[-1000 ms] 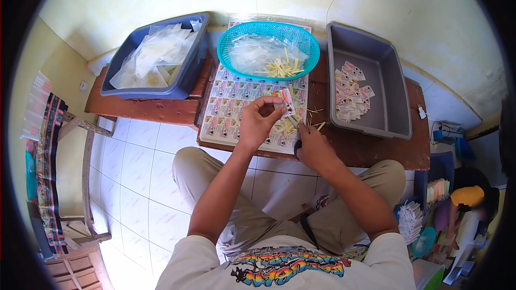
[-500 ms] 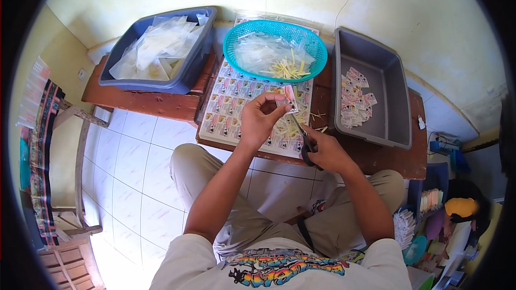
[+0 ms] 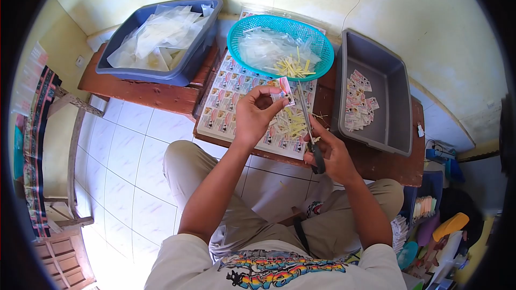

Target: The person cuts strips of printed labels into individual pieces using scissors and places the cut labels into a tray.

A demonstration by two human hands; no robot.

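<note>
Pinched between the thumb and fingers of my left hand (image 3: 253, 118) is a small printed label (image 3: 284, 91), held just in front of the teal basket. My right hand (image 3: 334, 157) grips black-handled scissors (image 3: 305, 108) with the blades pointing up, just right of the label. Whether the blades touch the label I cannot tell. Below both hands lies a stack of printed label sheets (image 3: 221, 108), with thin yellowish paper strips (image 3: 293, 127) scattered over its right part.
The teal basket (image 3: 329, 56) holds clear plastic bags (image 3: 263, 48) and yellow strips. On the right, a grey bin (image 3: 396, 83) contains cut labels (image 3: 359, 108). A blue-grey bin (image 3: 185, 72) of translucent bags stands left on a wooden bench (image 3: 156, 96). Another person (image 3: 450, 226) is at far right.
The scissors have swung more upright, their tips rising from below the label to its right side. My left hand still pinches the label, a little higher. The whole view has shifted slightly.
</note>
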